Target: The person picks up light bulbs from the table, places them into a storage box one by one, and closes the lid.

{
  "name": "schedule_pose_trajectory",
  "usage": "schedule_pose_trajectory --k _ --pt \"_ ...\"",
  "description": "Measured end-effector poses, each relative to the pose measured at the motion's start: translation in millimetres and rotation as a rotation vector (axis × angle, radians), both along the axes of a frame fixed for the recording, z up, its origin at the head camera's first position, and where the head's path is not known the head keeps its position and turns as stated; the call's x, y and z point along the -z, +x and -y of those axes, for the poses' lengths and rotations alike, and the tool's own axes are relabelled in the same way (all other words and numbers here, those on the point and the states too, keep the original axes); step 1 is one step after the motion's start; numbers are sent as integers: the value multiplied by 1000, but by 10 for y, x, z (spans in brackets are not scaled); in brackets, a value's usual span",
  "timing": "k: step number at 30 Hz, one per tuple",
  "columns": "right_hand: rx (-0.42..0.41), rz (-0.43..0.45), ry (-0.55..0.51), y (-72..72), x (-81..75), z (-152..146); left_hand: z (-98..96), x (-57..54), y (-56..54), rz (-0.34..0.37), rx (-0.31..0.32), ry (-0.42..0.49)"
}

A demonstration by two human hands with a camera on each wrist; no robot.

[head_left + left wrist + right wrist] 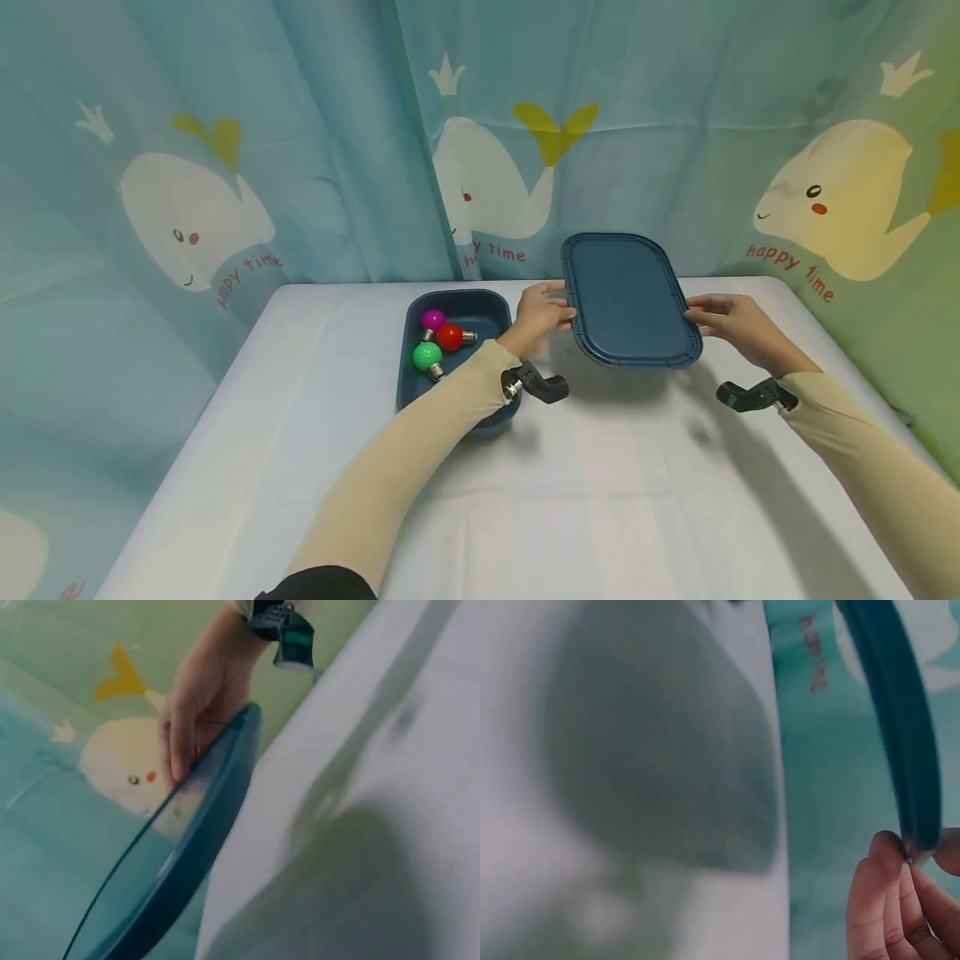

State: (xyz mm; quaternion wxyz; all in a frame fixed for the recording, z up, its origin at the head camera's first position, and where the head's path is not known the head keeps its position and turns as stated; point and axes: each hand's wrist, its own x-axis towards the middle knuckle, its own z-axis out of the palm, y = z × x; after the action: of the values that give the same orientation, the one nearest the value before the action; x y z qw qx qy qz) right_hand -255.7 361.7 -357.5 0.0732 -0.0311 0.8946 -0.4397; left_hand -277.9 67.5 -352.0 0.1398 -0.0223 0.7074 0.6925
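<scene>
A dark blue lid (630, 300) with rounded corners hangs tilted above the table, held between both hands. My left hand (537, 318) pinches its left edge. On the opposite edge, my right hand (738, 332) grips the rim between thumb and fingers; the right wrist view shows fingers (889, 900) at the rim. Left of the lid stands a dark blue box (405, 387), partly hidden by my left forearm. Inside it lie a purple bulb (433, 320), a red bulb (450, 337) and a green bulb (427, 357), all with metal screw bases.
A white-covered table (585, 500) carries the box, and the lid's shadow falls on it. Behind and beside the table hangs a blue-green curtain (337, 167) with printed whales. Each wrist wears a black camera mount (543, 385).
</scene>
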Motion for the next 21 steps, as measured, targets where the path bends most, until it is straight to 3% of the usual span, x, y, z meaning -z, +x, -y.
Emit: schedule_pose_trajectory --k 7,11,17,21 --pt "-7 -41 -2 -59 -237 295 383 -61 -25 11 65 6" --pt "3 -77 10 -84 -309 472 607 -90 -25 -43 92 9" --pt "-17 -146 -72 -89 -357 716 920 -128 -8 -307 96 -47" --pt "-30 -186 -118 -117 -433 888 1098 -171 -15 -548 31 -151"
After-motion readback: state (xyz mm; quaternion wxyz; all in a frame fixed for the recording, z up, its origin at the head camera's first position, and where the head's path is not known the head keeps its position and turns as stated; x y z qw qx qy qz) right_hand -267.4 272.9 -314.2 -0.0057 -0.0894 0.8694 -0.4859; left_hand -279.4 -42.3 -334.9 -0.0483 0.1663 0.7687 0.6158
